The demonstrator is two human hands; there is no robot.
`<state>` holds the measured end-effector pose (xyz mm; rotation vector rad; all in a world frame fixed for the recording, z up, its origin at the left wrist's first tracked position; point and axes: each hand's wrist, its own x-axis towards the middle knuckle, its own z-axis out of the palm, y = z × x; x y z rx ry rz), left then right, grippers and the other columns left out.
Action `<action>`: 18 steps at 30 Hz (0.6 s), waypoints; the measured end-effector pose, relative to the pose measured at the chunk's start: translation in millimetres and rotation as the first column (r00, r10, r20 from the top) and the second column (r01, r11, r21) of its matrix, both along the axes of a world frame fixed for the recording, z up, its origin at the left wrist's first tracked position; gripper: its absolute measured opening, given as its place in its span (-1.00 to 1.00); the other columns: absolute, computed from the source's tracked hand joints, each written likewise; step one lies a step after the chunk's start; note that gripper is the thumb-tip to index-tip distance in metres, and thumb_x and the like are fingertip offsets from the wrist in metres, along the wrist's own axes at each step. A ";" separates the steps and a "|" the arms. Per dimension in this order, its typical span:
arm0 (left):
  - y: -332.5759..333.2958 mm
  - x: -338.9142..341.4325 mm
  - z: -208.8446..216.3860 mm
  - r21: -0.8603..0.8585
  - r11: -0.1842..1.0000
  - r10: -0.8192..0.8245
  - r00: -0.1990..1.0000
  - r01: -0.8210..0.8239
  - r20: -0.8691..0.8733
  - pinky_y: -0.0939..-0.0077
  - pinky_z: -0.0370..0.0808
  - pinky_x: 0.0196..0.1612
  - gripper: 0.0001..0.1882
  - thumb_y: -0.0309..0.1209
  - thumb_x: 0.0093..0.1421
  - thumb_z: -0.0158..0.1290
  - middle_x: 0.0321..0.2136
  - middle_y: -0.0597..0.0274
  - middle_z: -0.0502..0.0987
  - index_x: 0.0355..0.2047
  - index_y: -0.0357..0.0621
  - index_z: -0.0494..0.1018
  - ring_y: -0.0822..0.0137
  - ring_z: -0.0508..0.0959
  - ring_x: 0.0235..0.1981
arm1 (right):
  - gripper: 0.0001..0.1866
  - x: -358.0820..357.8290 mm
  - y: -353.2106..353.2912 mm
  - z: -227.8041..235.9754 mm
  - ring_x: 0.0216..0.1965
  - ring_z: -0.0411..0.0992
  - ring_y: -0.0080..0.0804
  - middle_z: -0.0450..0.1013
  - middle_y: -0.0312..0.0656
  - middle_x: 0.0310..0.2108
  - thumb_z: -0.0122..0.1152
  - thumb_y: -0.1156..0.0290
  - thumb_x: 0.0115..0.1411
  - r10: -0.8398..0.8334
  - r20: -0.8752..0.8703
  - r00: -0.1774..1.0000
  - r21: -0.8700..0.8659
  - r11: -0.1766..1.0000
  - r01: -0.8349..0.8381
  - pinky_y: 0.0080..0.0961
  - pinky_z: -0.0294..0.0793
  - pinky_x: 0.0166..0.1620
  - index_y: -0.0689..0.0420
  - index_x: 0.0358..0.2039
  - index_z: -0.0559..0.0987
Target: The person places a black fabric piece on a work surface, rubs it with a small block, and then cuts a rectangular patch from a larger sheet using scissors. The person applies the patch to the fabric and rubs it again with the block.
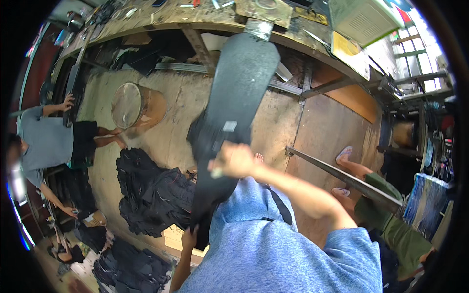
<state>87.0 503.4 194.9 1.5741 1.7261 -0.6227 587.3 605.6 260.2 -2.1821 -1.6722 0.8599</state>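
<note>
The black cloth (212,190) is lying over the near end of a long dark board (244,68), which is reaching from the table (171,18) toward me, and it is trailing down beside my left thigh. Its long axis is running almost in line with the board, from the pale label (229,126) at the far part toward my body, leaning a little to the left. To my judgement I am dealing with something light, soft and limp, not fragile, so I would be taking it by its edges and keeping it flat. My left hand (189,238) is touching the lower edge, but I cannot tell whether its fingers are gripping; my right hand (234,160) is appearing blurred over the middle, its fingers' state also unclear.
</note>
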 end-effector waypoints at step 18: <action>35.7 176.8 -72.2 0.248 0.951 -0.259 0.914 0.185 0.311 0.02 0.49 0.25 -0.28 0.11 0.41 0.06 0.07 -0.39 0.60 0.16 -0.40 0.54 -0.25 0.59 0.17 | -0.26 124.4 -143.2 -159.7 0.08 0.61 0.05 0.66 0.11 -0.03 0.27 -0.38 0.22 -0.419 -0.105 0.902 -0.337 0.868 0.364 -0.09 0.57 0.16 0.11 -0.06 0.78</action>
